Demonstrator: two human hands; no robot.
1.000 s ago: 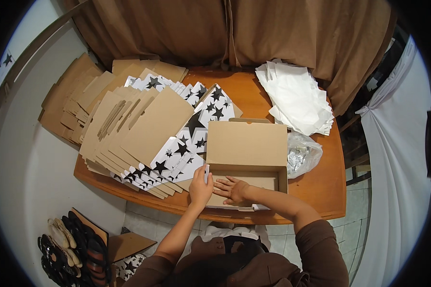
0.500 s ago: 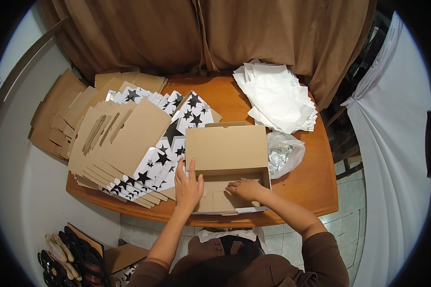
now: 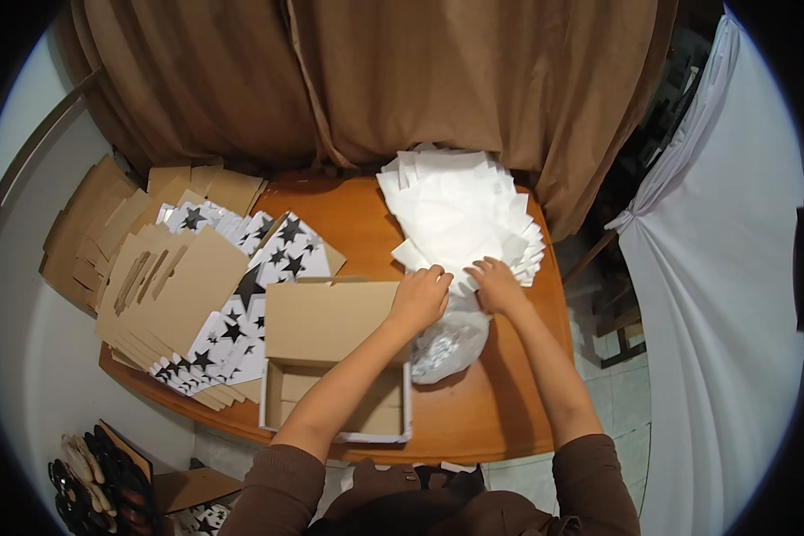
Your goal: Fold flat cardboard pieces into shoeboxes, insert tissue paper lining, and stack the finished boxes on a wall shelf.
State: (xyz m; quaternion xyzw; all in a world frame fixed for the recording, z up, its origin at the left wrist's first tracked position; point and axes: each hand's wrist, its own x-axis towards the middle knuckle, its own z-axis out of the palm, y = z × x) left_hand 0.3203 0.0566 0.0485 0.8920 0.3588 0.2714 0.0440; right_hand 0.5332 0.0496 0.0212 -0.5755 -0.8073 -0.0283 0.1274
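White paper sheets (image 3: pixel 460 201) lie in a fanned stack at the back right of the table. At the stack's near edge my left hand (image 3: pixel 422 301) has its fingers curled on a corner of a white paper sheet. My right hand (image 3: pixel 498 288) grips the same edge a little to the right, fingertips bent over the paper. Just below, a clear plastic bag (image 3: pixel 451 347) with silvery contents sits partly under my hands. An open cardboard box (image 3: pixel 330 317), lid raised, stands left of the bag, partly hidden by my left forearm. Its visible inside is bare brown card.
Folded cardboard boxes (image 3: pixel 183 277), some printed with black stars on white, lie piled on the left of the wooden table (image 3: pixel 500 406). A brown curtain (image 3: pixel 393 89) hangs behind, a white cloth (image 3: pixel 688 268) at right. Shoes (image 3: pixel 103 473) stand at lower left.
Both hands have left the inside and side of the cardboard box and moved up and right to the white paper. My view has shifted right, too.
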